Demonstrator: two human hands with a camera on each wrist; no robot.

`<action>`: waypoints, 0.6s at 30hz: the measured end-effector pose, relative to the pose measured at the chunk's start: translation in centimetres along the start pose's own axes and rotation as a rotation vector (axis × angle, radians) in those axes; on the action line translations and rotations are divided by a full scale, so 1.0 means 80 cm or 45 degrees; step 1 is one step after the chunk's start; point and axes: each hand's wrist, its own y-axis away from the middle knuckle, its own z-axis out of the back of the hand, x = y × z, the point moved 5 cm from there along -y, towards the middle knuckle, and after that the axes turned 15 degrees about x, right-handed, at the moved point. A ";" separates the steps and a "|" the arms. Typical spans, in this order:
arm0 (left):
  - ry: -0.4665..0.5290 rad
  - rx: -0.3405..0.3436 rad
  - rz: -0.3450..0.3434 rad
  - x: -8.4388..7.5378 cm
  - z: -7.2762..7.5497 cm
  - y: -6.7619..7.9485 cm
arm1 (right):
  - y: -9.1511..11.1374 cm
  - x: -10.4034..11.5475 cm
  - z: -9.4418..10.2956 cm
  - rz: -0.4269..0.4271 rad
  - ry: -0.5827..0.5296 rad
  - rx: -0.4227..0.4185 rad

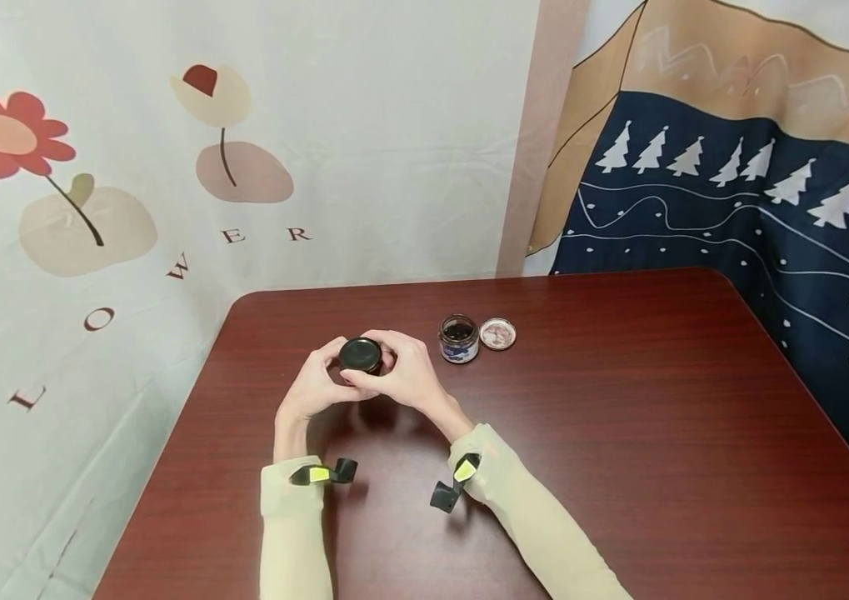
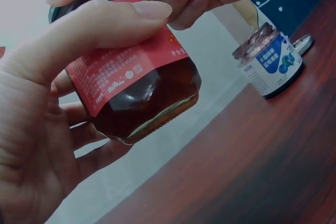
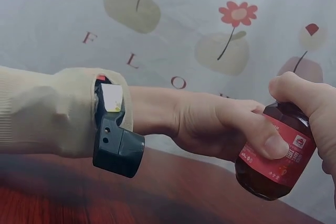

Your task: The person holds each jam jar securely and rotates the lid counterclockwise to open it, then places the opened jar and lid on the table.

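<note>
A dark glass jar (image 2: 157, 100) with a red label and a black lid (image 1: 361, 355) is held up above the table, tilted in the left wrist view. My left hand (image 1: 313, 385) grips the jar's body, thumb across the label, as the right wrist view also shows. Around the lid curl the thumb and fingers of my right hand (image 1: 411, 373). The lid sits on the jar; whether it is loose I cannot tell. To the right stands an uncovered jar (image 1: 458, 342) with dark contents and blueberries pictured on its label.
A round lid (image 1: 498, 334) lies inner side up beside the uncovered jar. Both are on the reddish-brown table (image 1: 619, 433). Behind it hang a pale flower-print cloth (image 1: 394, 167) and a navy cloth with white trees (image 1: 694, 208).
</note>
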 end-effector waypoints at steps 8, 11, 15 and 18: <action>-0.005 0.015 -0.032 -0.006 -0.002 -0.004 | 0.006 0.009 0.008 0.027 0.017 -0.040; -0.012 0.020 -0.034 -0.009 -0.004 -0.005 | 0.008 0.013 0.011 0.035 0.017 -0.060; -0.016 0.034 -0.025 -0.013 -0.007 -0.007 | 0.014 0.016 0.015 0.031 0.023 -0.089; -0.035 0.040 -0.015 -0.015 -0.010 -0.009 | 0.018 0.017 0.018 0.031 0.032 -0.109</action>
